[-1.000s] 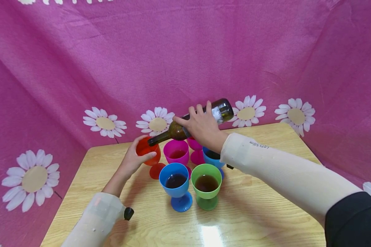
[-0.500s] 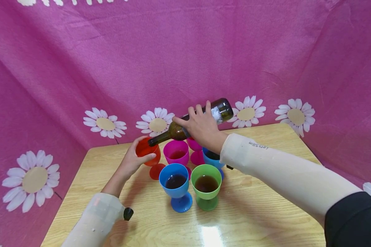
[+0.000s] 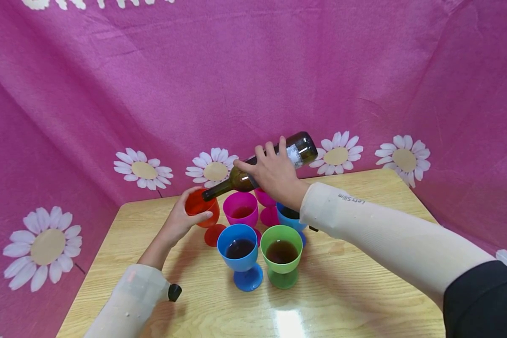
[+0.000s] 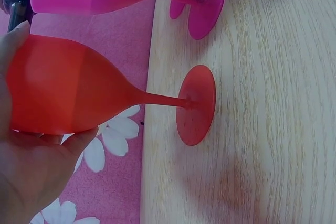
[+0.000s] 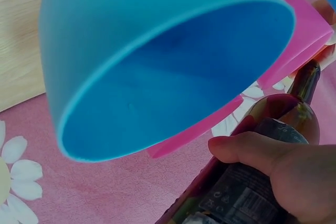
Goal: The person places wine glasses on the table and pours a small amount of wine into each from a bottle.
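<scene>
My left hand (image 3: 180,219) grips the bowl of a red-orange goblet (image 4: 68,85), whose foot stands on the table. With my right hand (image 3: 274,171) I hold a dark glass wine bottle (image 3: 303,146) round its body, fingers on top. The bottle tilts down to the left, its mouth at the goblet's rim, partly inside the opening. Whether liquid is flowing is too small to tell. In the right wrist view the thumb lies across the bottle's label (image 5: 239,190).
Goblets with dark liquid stand close by: magenta (image 3: 241,206), blue (image 3: 238,244) and green (image 3: 281,249). Another blue goblet (image 5: 157,77) and a second magenta goblet (image 3: 269,216) sit partly behind my right arm. A pink flowered cloth (image 3: 253,84) hangs behind the wooden table (image 3: 342,291).
The bottle's base has risen slightly, with the right hand shifting a little up and left. My left hand and the goblets stay almost where they were.
</scene>
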Demonstrator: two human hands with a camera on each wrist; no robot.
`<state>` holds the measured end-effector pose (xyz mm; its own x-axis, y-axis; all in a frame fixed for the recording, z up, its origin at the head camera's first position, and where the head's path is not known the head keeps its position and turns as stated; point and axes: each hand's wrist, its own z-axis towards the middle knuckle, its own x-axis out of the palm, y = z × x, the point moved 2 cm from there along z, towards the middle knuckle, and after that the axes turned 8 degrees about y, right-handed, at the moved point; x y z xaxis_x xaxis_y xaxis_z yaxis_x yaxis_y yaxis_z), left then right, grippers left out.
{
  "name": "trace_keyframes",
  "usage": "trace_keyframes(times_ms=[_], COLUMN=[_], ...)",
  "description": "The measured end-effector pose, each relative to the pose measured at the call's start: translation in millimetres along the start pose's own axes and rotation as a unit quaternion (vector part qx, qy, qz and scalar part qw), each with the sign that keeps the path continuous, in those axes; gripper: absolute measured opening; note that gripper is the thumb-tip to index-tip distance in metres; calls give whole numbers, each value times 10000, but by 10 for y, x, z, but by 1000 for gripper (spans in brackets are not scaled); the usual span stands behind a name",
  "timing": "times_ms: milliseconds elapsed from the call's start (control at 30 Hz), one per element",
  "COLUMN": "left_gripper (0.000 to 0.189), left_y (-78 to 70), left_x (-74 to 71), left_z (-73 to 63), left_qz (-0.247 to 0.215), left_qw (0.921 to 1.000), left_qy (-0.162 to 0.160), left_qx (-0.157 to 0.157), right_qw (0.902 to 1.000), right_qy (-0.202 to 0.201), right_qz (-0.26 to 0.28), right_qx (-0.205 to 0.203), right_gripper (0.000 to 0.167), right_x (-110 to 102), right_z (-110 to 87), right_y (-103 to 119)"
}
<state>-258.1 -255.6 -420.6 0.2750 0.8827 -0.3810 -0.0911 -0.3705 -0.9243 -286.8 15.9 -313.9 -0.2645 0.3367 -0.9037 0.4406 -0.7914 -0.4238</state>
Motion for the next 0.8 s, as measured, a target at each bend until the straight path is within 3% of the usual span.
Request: trace_keyframes(times_ms=[800], left_gripper=[84], left_y=[-11], left_x=[5], left_z=[-7], left_qz=[5], left_qw=[10000], left_qy=[34], left_qx=[82], right_qw=[9984], right_qy=[-494], right_qz=[-261], right_qx=[-38], right_gripper=[90], right_x=[-18], right_z=[-46], right_y=[39])
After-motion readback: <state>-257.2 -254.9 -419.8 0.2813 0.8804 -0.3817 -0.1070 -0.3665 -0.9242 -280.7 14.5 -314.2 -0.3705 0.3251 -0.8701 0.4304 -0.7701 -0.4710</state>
